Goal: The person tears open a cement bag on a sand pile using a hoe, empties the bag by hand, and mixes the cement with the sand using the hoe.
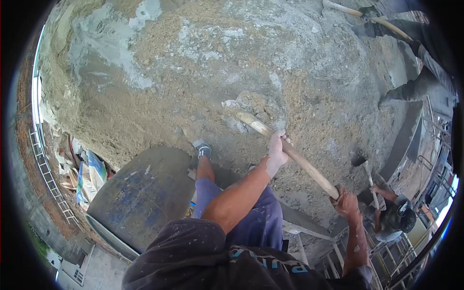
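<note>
A long, pale wooden handle runs slantwise across the middle of the view; it looks like that of a hoe. Its far end lies in the brown and grey mix of sand and cement, which hides most of the blade. My left hand, dusted with grey powder, is wrapped round the middle of the handle. Near the handle's lower end, my right hand is closed round the wood. My foot in a dark shoe stands at the near edge of the heap.
A large rusty drum lies to my left, beside crumpled sacks. One co-worker bends over a tool at the lower right. Another person's legs and wooden handle show at the upper right. A ladder lies far left.
</note>
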Demonstrator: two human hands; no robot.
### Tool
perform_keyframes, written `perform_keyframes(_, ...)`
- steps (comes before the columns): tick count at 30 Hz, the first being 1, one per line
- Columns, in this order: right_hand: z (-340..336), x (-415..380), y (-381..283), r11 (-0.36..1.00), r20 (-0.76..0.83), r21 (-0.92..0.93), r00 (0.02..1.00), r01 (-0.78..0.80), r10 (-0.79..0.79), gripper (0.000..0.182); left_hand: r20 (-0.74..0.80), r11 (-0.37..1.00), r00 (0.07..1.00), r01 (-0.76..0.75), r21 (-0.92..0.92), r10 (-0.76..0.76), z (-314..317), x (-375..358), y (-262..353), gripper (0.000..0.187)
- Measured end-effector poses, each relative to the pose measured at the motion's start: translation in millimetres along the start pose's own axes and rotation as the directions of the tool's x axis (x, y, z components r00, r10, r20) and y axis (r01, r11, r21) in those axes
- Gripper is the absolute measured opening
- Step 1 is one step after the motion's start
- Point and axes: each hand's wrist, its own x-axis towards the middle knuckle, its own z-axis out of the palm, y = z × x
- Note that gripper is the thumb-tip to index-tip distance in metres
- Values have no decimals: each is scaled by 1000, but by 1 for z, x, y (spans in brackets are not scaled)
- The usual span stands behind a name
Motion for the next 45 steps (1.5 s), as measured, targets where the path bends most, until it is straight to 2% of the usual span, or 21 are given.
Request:
perform_keyframes(1,12,-20,22,996,-7,-42,997,-81,80,36,40,998,998,55,25,-56,2,-13,-31,18)
perform_keyframes(3,27,-59,52,994,-140,48,985,-99,105,31,29,988,988,151,23,-152,12,-37,-71,17)
perform_keyframes(7,42,-72,50,995,-253,59,963,-84,96,28,73,983,981,180,34,-182,3,-61,-79,16)
perform_keyframes(9,60,-41,21,998,-292,62,956,9,10,29,59,994,993,102,24,-104,-3,-66,-26,15)
perform_keyframes(11,86,20,-32,975,-343,121,930,185,-134,30,58,994,993,-108,32,106,-7,-73,61,16)
perform_keyframes(14,103,117,-169,851,-452,194,814,489,-365,37,12,908,910,-415,59,415,-9,-102,212,16)
perform_keyframes(15,94,143,-226,797,-500,203,760,569,-415,39,-48,852,852,-518,75,522,-6,-121,266,15)
perform_keyframes(17,51,179,-346,642,-491,288,685,710,-538,48,-4,660,665,-740,128,747,12,-190,363,16)
perform_keyframes(20,-46,183,-519,589,-385,281,651,758,-654,51,225,242,239,-970,14,945,33,-282,482,21)
perform_keyframes(21,-67,184,-568,536,-474,250,584,807,-659,51,236,62,68,-998,32,970,44,-304,510,20)
perform_keyframes(22,-91,184,-613,516,-469,274,581,812,-665,50,251,-117,-85,-986,117,964,52,-314,538,26)
perform_keyframes(25,-147,191,-723,433,-506,326,542,840,-671,51,191,-334,-280,-858,390,941,59,-289,586,33)
perform_keyframes(28,-141,244,-782,390,-462,433,572,813,-678,52,227,-322,-229,-707,629,947,45,-231,658,39)
perform_keyframes(30,-105,283,-789,428,-414,509,648,747,-639,52,277,-266,-73,-585,766,958,24,-171,695,42)
perform_keyframes(32,-62,317,-787,440,-362,594,712,674,-602,54,420,-456,-202,-184,871,885,-7,-95,715,43)
perform_keyframes(34,-31,335,-778,428,-325,669,757,607,-567,56,372,-384,-95,-230,894,923,-14,-63,703,44)
perform_keyframes(37,-10,338,-749,424,-383,646,749,635,-540,48,282,-231,107,-340,911,953,-37,-17,708,38)
perform_keyframes(40,-18,316,-720,602,-171,579,803,551,-570,46,197,-16,323,-489,872,926,-53,-2,688,21)
perform_keyframes(41,-13,311,-711,598,-188,576,802,558,-567,43,175,65,395,-525,849,902,-59,-4,674,20)
perform_keyframes(44,16,295,-673,583,-191,598,804,550,-563,44,26,313,601,-452,835,799,-69,-18,616,15)
perform_keyframes(45,25,290,-655,579,-173,609,804,542,-570,45,17,337,632,-436,835,775,-73,-19,594,13)
